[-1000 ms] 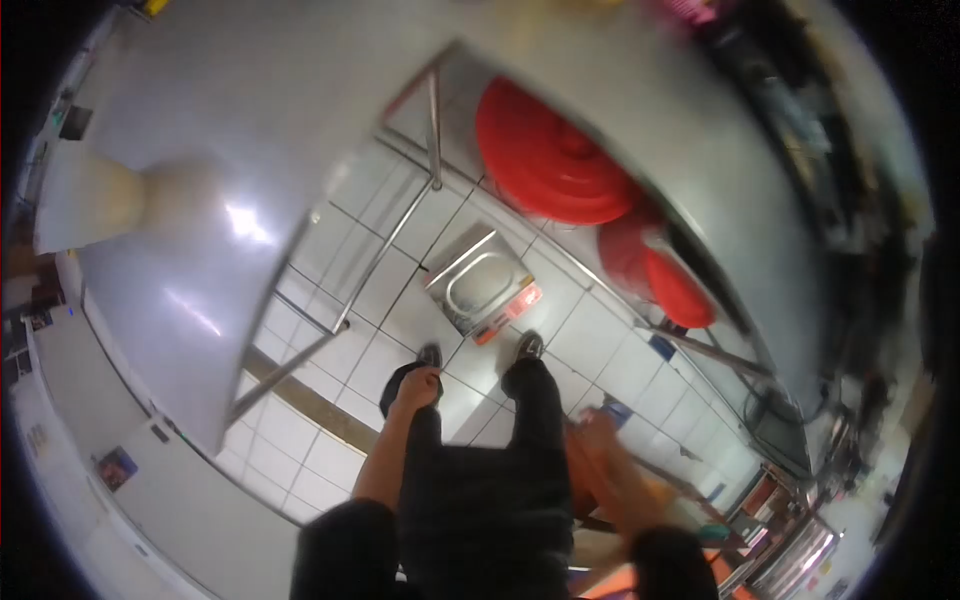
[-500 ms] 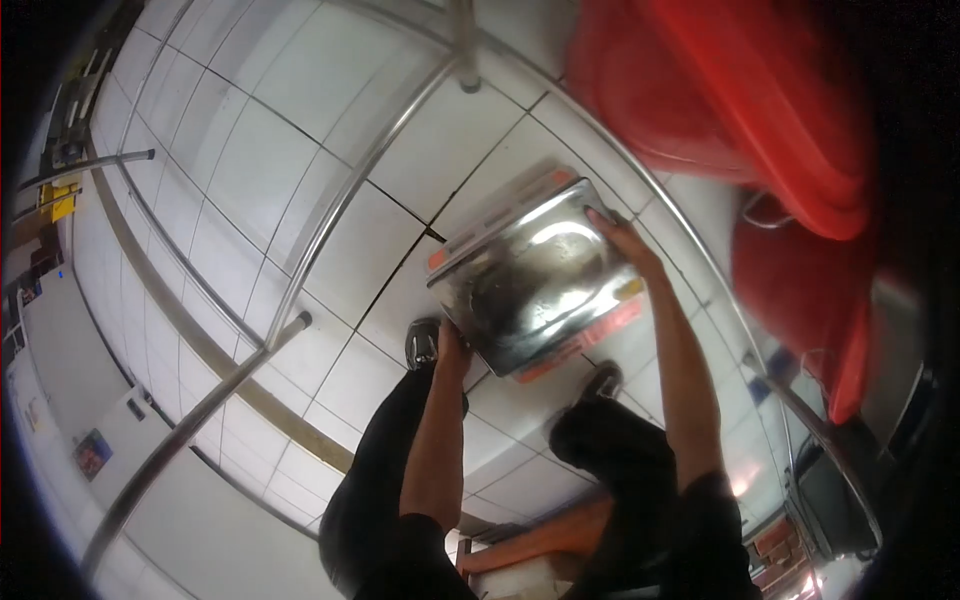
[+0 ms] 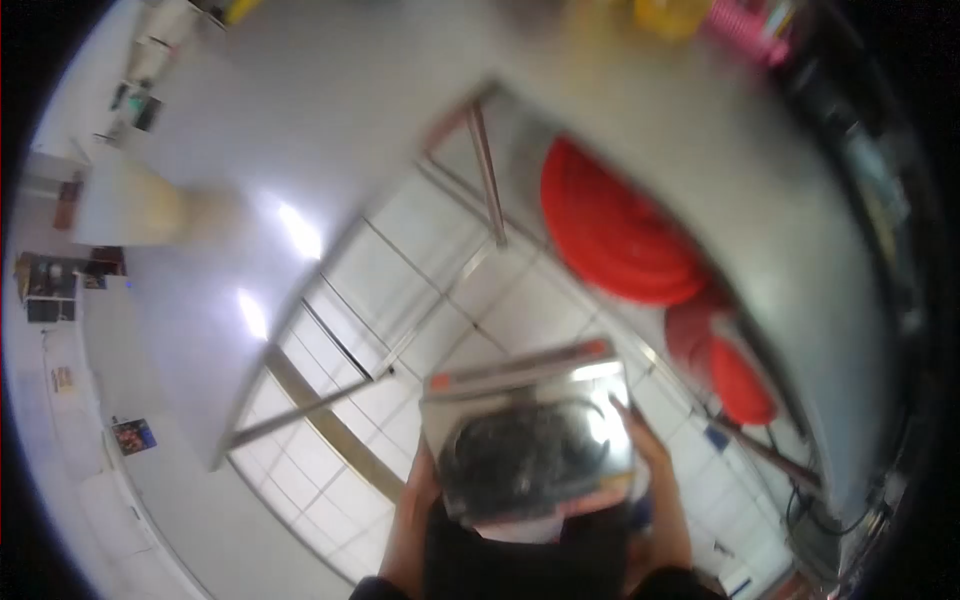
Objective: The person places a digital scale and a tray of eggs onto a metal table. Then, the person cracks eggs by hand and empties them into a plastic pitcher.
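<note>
Between my two hands is a boxy thing [image 3: 530,385] with a shiny, silvery upper face, a large dark oval patch on it and orange-red patches along its edges. Blur hides its exact kind. My left hand [image 3: 424,478] grips its left side. Around its right side is my right hand [image 3: 648,440], fingers at the edge. The box is held in front of my body, above the tiled floor; parts of both hands are hidden behind it.
Metal tables flank me, one on the left [image 3: 230,190] and one on the right [image 3: 790,240], on metal legs [image 3: 486,170]. Red round plastic items [image 3: 620,235] sit beneath the right one. A pink basket [image 3: 748,32] and yellow items [image 3: 670,15] are at the far end.
Both hands have raised the box from low near the floor and brought it closer to my body, turning it more level. The view has risen, so the tabletops now show.
</note>
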The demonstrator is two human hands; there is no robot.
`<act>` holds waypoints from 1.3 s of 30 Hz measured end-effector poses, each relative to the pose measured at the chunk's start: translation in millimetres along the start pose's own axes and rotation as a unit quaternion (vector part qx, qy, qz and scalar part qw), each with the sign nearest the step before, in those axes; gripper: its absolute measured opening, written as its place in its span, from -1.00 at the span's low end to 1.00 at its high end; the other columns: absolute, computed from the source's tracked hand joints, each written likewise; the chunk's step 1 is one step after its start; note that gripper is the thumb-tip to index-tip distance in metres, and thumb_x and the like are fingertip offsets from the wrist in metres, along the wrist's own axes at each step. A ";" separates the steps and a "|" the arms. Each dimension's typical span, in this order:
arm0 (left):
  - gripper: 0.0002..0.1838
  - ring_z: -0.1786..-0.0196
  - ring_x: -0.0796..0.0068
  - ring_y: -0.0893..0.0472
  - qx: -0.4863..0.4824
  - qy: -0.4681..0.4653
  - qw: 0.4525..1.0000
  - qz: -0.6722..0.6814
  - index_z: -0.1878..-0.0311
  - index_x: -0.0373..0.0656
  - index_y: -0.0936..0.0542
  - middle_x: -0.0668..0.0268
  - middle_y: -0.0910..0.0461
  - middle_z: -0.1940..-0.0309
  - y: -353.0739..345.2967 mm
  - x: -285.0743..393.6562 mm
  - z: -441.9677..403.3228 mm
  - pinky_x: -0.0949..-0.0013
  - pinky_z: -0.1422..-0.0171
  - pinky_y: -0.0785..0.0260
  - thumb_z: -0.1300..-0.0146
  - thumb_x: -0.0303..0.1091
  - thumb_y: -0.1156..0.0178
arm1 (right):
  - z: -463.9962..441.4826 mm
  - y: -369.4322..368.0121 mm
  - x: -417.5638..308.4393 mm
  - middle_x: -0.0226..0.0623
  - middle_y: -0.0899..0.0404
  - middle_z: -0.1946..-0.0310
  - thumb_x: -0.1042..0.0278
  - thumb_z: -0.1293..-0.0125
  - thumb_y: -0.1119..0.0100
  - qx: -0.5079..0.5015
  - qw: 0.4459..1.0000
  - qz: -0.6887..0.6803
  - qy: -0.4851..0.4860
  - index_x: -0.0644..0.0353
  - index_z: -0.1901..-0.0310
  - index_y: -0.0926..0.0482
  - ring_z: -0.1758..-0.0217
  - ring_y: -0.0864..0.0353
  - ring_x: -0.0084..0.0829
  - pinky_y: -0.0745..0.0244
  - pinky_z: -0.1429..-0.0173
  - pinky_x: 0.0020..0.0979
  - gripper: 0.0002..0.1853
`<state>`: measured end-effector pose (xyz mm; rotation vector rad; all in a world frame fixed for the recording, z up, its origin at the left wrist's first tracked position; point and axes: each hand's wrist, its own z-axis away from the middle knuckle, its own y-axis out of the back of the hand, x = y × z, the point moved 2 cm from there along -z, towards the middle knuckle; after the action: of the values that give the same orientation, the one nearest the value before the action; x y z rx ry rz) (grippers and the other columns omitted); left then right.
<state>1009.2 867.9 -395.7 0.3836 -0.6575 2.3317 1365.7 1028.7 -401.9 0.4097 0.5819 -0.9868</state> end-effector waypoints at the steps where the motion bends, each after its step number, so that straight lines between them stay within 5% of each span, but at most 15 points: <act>1: -0.07 -0.52 0.18 -0.39 0.027 0.034 0.999 -0.008 -0.63 -0.17 -0.19 0.18 -0.37 -0.53 -19.4 32.3 57.6 0.09 -0.57 -0.30 -0.53 0.44 0.16 | 43.0 8.7 -22.0 0.11 -0.04 -0.65 -0.50 -0.38 -0.13 -0.004 1.000 -0.003 0.002 0.34 -0.66 0.12 -0.73 0.02 -0.08 0.12 -0.74 -0.17 0.20; 2: -0.06 -0.54 0.18 -0.36 0.053 0.069 0.996 -0.014 -0.65 -0.17 -0.17 0.21 -0.34 -0.56 -36.3 60.7 111.5 0.11 -0.62 -0.22 -0.54 0.45 0.24 | 85.8 17.3 -43.8 0.10 -0.08 -0.63 -0.46 -0.38 -0.17 -0.009 1.000 -0.007 0.004 0.33 -0.66 0.11 -0.72 -0.01 -0.09 0.09 -0.73 -0.18 0.18; 5: -0.05 -0.57 0.09 -0.32 -0.031 -0.079 0.996 -0.036 -0.70 -0.03 -0.08 0.07 -0.31 -0.57 -86.7 126.2 234.6 0.04 -0.65 -0.11 -0.53 0.50 0.54 | 217.4 17.7 -150.6 0.02 -0.20 -0.59 -0.32 -0.37 -0.27 -0.003 0.987 -0.157 0.033 0.33 -0.65 0.03 -0.65 -0.16 -0.16 -0.03 -0.68 -0.24 0.12; 7: -0.11 -0.56 0.14 -0.33 -0.028 -0.186 0.981 -0.052 -0.68 -0.06 -0.13 0.12 -0.33 -0.56 -126.5 163.8 295.5 0.11 -0.65 -0.11 -0.59 0.42 0.46 | 270.5 12.0 -218.9 -0.05 -0.33 -0.52 -0.18 -0.42 -0.28 0.032 0.969 -0.211 0.124 0.32 -0.60 -0.14 -0.56 -0.30 -0.21 -0.14 -0.62 -0.27 -0.04; 11: -0.05 -0.58 0.19 -0.31 0.010 -0.216 0.975 -0.040 -0.67 -0.19 -0.14 0.12 -0.28 -0.59 -146.5 201.5 315.4 0.18 -0.64 -0.16 -0.55 0.44 0.23 | 289.9 16.2 -307.5 -0.06 -0.38 -0.49 -0.17 -0.47 -0.25 0.013 0.969 -0.207 0.133 0.35 -0.57 -0.20 -0.53 -0.36 -0.23 -0.18 -0.59 -0.30 -0.10; 16: -0.22 -0.53 0.28 -0.35 -0.031 -0.239 0.970 0.000 -0.62 -0.18 -0.25 0.20 -0.38 -0.52 -167.9 278.7 264.5 0.23 -0.63 -0.15 -0.64 0.26 0.17 | 186.6 15.1 -385.5 0.00 -0.33 -0.53 -0.21 -0.47 -0.22 -0.031 0.978 -0.151 0.140 0.42 -0.58 -0.15 -0.57 -0.31 -0.18 -0.14 -0.62 -0.27 -0.05; 22: -0.22 -0.48 0.35 -0.41 -0.065 -0.286 0.956 0.018 -0.59 -0.15 -0.30 0.24 -0.43 -0.46 -138.3 396.4 171.4 0.24 -0.58 -0.24 -0.60 0.29 0.08 | 43.6 -36.6 -494.8 0.18 0.04 -0.67 -0.52 -0.30 -0.21 -0.014 0.988 -0.036 0.151 0.44 -0.63 0.06 -0.76 0.08 -0.08 0.11 -0.74 -0.21 0.26; 25: -0.22 -0.46 0.34 -0.43 -0.063 -0.292 0.952 0.061 -0.58 -0.15 -0.30 0.23 -0.44 -0.44 -90.5 445.2 83.9 0.20 -0.55 -0.31 -0.58 0.28 0.02 | 10.6 -76.8 -561.9 0.10 -0.25 -0.55 -0.44 -0.32 -0.27 0.005 0.982 0.007 0.191 0.40 -0.59 -0.13 -0.61 -0.26 -0.11 -0.18 -0.63 -0.19 0.14; 27: -0.22 -0.47 0.29 -0.44 -0.080 -0.386 0.917 0.060 -0.58 -0.14 -0.30 0.22 -0.42 -0.47 -72.5 480.5 51.7 0.17 -0.57 -0.29 -0.58 0.29 0.04 | 4.6 -101.5 -606.4 0.04 -0.36 -0.50 -0.41 -0.32 -0.30 0.001 0.980 -0.003 0.200 0.38 -0.56 -0.21 -0.54 -0.38 -0.14 -0.29 -0.57 -0.19 0.09; 28: -0.20 -0.56 0.30 -0.32 -0.070 -0.410 0.909 -0.005 -0.63 -0.15 -0.23 0.23 -0.32 -0.56 -70.0 487.3 59.9 0.19 -0.64 -0.14 -0.63 0.30 0.21 | -18.1 -111.3 -612.2 0.00 -0.34 -0.51 -0.38 -0.35 -0.29 -0.053 0.979 -0.007 0.196 0.37 -0.57 -0.18 -0.55 -0.34 -0.18 -0.25 -0.59 -0.20 0.07; 32: -0.21 -0.57 0.24 -0.31 -0.057 -0.406 0.911 0.052 -0.64 -0.16 -0.21 0.22 -0.31 -0.56 -66.4 509.8 62.2 0.16 -0.64 -0.13 -0.64 0.28 0.25 | -87.5 -146.5 -635.6 -0.09 -0.30 -0.53 -0.31 -0.38 -0.30 -0.163 0.972 -0.039 0.163 0.34 -0.58 -0.15 -0.56 -0.31 -0.26 -0.22 -0.62 -0.23 0.04; 39: -0.22 -0.59 0.13 -0.31 0.027 -0.417 0.907 0.048 -0.63 -0.17 -0.23 0.09 -0.28 -0.59 -26.7 501.8 50.0 0.10 -0.66 -0.11 -0.63 0.26 0.19 | -135.5 -160.0 -635.5 -0.18 -0.45 -0.42 -0.27 -0.40 -0.31 -0.147 0.978 -0.041 0.142 0.30 -0.58 -0.20 -0.47 -0.42 -0.34 -0.37 -0.51 -0.23 -0.03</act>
<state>666.3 1123.5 -127.2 1.4442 -1.0097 2.2165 923.1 1443.1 -118.7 0.2650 0.9969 -0.9083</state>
